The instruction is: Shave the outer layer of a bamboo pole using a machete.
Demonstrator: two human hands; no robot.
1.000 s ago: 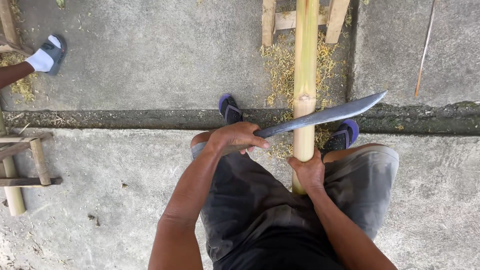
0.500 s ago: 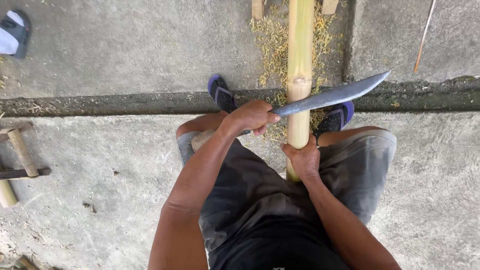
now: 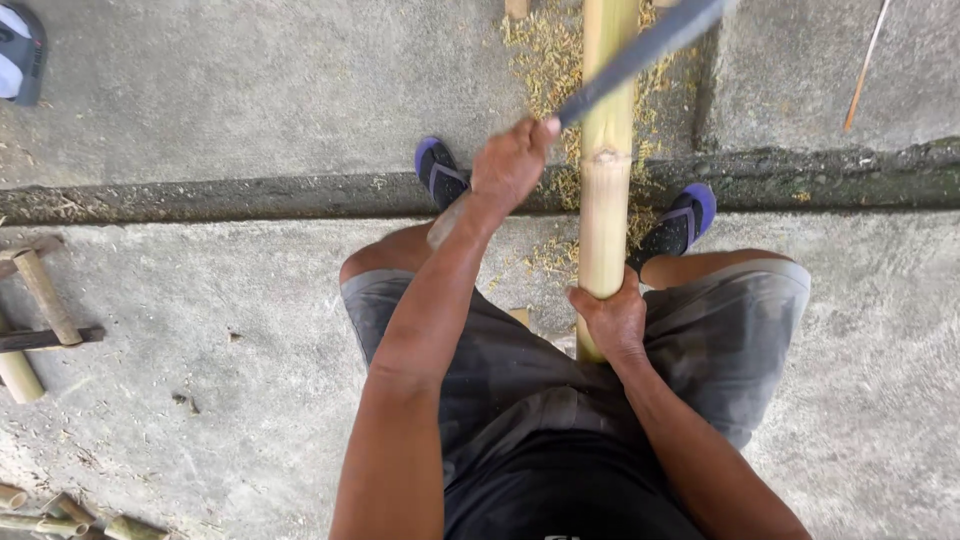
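Left hand (image 3: 510, 165): fist wrapped around the handle of a long dark machete (image 3: 640, 50), whose blade — motion-blurred — slants up to the right and crosses in front of the bamboo pole (image 3: 607, 150) near the top edge of the view. Right hand (image 3: 612, 318): fingers clenched round the pole's lower part, just above the lap. Bamboo pole: pale yellow, one ringed node visible at mid-length, running from between the knees away toward the top of the view, roughly upright in the picture. Clothing: dark grey shorts (image 3: 720, 340), knees spread to either side of the pole. Footwear: a blue sandal (image 3: 440, 172) left of the pole, a second blue sandal (image 3: 682, 222) right of it, both near a dark groove (image 3: 200, 195) that crosses the concrete floor (image 3: 200, 100). Loose straw-coloured shavings (image 3: 545, 60) scattered about the pole beyond the feet. Left margin — short bamboo pieces (image 3: 40, 295) lying crosswise; further offcuts (image 3: 60, 515) at the lower left corner. Upper left corner: part of another person's shoe (image 3: 20, 50). Upper right: a thin stick (image 3: 865, 65) lying on the concrete.
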